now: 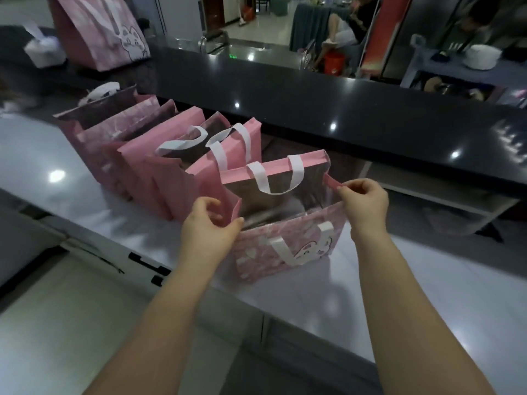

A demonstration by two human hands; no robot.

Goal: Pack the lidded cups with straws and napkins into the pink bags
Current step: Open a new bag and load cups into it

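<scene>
Pink bag nearest me stands open on the counter; my left hand and right hand pinch its side edges

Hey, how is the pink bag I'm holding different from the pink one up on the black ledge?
The held bag sits on the white counter, the ledge bag on the dark ledge. The left hand and right hand pinch the held bag's sides, spreading its mouth; the ledge bag stands untouched, narrowing upward. Both are pink with a white rabbit print.
</scene>
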